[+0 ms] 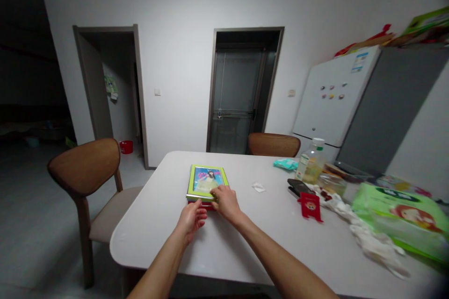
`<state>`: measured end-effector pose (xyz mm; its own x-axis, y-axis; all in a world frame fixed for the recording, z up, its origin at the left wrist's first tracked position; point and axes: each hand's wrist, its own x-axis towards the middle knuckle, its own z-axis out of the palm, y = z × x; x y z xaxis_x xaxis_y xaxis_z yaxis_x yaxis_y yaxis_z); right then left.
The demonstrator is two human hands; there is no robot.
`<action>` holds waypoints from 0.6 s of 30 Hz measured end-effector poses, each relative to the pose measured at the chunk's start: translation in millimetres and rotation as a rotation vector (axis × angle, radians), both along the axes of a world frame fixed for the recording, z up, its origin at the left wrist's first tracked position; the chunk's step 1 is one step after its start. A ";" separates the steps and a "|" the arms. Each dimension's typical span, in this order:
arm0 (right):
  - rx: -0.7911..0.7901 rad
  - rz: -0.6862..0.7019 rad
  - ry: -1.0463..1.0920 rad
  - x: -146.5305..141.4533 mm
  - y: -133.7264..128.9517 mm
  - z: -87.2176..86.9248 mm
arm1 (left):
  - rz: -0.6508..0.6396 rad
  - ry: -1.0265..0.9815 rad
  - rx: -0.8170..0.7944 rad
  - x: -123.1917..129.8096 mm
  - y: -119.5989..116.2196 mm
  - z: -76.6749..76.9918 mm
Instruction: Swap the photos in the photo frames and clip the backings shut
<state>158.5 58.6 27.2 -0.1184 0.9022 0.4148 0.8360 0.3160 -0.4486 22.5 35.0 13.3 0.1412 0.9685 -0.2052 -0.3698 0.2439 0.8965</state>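
A picture with a lime-green border (pixel 206 181) lies on top of a red item (pixel 211 206) on the white table, and only the red item's near edge shows. My right hand (pixel 225 201) rests at the picture's near right corner, fingers bent over its edge. Just below the near left part of the stack is my left hand (pixel 192 218), palm turned inward, with its fingers curled but apart and nothing visible in them.
On the table (pixel 157 215) at right are a plastic bottle (pixel 311 162), a turquoise packet (pixel 286 164), a black object (pixel 299 188), a red card (pixel 310 206), crumpled tissue (pixel 373 240) and a green package (pixel 403 217). Chairs stand left (pixel 89 168) and behind (pixel 274 145).
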 end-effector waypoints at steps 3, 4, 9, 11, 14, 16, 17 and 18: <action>0.000 0.066 -0.093 -6.9 -17.5 -0.4 | 0.049 -0.004 0.053 2.8 -2.0 -9.0; 0.000 0.087 -0.118 -9.1 -24.7 0.4 | 0.073 -0.008 0.088 4.4 -3.8 -9.4; 0.021 0.183 0.154 -7.4 -55.3 10.2 | 0.195 0.061 0.298 12.6 -24.9 4.2; 0.014 0.129 0.457 0.0 -62.6 18.6 | 0.201 0.119 0.373 14.6 -40.3 17.0; -0.067 -0.044 0.914 15.0 -74.9 32.3 | 0.131 0.259 0.559 16.2 -69.0 38.1; -0.125 -0.099 1.120 25.9 -86.2 37.8 | 0.060 0.489 0.826 16.2 -88.5 47.4; -0.148 -0.103 1.190 31.0 -92.2 38.6 | 0.034 0.598 0.965 15.9 -97.3 49.2; -0.172 -0.101 1.243 35.8 -98.0 37.7 | 0.011 0.705 1.107 15.5 -105.1 48.9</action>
<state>194.2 -39.3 64.8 0.3393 0.9379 0.0728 -0.1627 0.1347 -0.9774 37.9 -70.1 62.2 0.3226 0.6706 0.6680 0.2604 -0.7414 0.6185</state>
